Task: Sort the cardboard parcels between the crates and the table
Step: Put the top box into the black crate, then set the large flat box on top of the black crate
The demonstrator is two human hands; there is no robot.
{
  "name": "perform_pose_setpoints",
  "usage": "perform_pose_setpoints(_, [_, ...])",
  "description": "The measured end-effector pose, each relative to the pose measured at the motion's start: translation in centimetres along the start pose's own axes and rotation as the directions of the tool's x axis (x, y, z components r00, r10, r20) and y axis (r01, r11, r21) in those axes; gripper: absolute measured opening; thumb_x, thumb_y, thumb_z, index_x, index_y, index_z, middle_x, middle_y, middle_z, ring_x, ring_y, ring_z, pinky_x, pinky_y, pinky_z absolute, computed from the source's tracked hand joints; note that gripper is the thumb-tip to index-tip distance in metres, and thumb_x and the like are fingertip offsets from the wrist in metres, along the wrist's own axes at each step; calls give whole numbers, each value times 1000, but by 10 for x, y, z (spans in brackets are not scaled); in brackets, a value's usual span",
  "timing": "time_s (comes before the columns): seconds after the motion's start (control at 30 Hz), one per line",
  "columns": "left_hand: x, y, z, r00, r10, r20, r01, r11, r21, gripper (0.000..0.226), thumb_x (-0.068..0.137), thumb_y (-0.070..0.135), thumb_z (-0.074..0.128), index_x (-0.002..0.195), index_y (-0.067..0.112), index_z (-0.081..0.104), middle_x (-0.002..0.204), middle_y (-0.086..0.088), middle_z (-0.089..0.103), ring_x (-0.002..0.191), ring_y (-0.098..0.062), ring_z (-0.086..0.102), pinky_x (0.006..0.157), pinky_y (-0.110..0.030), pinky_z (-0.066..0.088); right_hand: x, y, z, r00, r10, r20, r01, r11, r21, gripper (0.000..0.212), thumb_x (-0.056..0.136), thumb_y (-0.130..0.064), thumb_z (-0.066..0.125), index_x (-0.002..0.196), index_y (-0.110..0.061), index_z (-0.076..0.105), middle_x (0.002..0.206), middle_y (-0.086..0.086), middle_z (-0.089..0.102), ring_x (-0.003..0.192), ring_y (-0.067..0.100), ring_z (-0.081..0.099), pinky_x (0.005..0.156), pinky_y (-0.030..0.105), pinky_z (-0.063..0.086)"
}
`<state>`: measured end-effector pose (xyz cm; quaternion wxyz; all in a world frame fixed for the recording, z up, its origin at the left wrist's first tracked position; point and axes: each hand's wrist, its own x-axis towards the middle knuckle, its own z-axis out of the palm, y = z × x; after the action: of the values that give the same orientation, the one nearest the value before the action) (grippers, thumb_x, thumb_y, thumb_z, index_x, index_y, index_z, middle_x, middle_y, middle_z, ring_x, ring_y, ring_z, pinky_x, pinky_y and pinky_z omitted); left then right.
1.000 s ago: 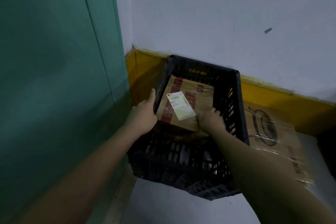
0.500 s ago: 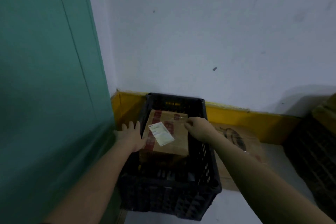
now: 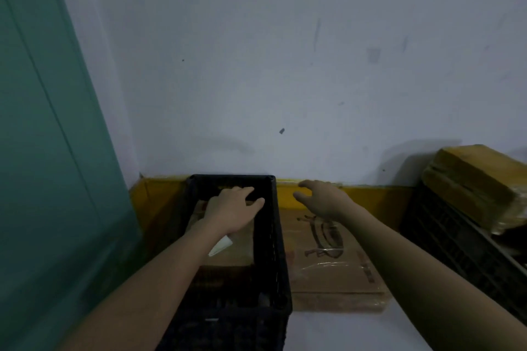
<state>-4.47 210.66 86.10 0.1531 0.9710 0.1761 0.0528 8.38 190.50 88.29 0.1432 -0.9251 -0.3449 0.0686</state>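
A black plastic crate [image 3: 278,239] stands on the floor against the wall. Inside it lies a brown cardboard parcel [image 3: 238,248] with a white label. My left hand [image 3: 232,209] hovers over or rests on the far end of that parcel, fingers spread, gripping nothing. My right hand [image 3: 322,198] is held in the air to the right of the crate, fingers loosely apart and empty, above a flat printed cardboard box [image 3: 330,262] that lies on the floor beside the crate.
A green panel [image 3: 51,151] closes off the left side. A white wall with a yellow base strip [image 3: 376,194] runs behind. At the right, a second black crate [image 3: 456,239] carries yellowish wrapped parcels [image 3: 473,182].
Both hands have let go of the parcel's sides. The left hand moved over the parcel inside the crate; the right hand moved out to the right of the crate. The view has pulled back.
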Motion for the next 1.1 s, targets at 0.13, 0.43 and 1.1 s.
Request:
perform_pose_setpoints(0.13, [6, 46, 15, 999, 39, -15, -38, 998, 42, 68, 97, 66, 32, 153, 28, 32, 157, -1, 36, 143, -25, 32, 110, -46, 37, -1, 43, -3, 999, 41, -31, -42, 999, -2, 60, 101, -58, 40, 150, -23, 39, 151, 7, 46, 129, 28, 51, 104, 47, 44])
perform_pose_setpoints(0.43, [20, 130, 98, 998, 20, 55, -11, 987, -162, 62, 101, 51, 43, 154, 22, 30, 160, -1, 29, 146, -23, 26, 115, -40, 32, -8, 165, 34, 986, 153, -69, -148, 986, 72, 60, 96, -59, 42, 143, -21, 47, 142, 8, 52, 124, 29, 53, 100, 48, 48])
perform_pose_setpoints(1.1, [-52, 151, 286, 911, -230, 343, 270, 960, -75, 54, 97, 54, 46, 149, 41, 37, 164, 6, 15, 146, -30, 6, 118, -42, 19, -97, 320, 175, 859, 457, 230, -494, 623, 607, 47, 97, -50, 54, 120, -9, 54, 108, 8, 66, 90, 21, 64, 75, 39, 53])
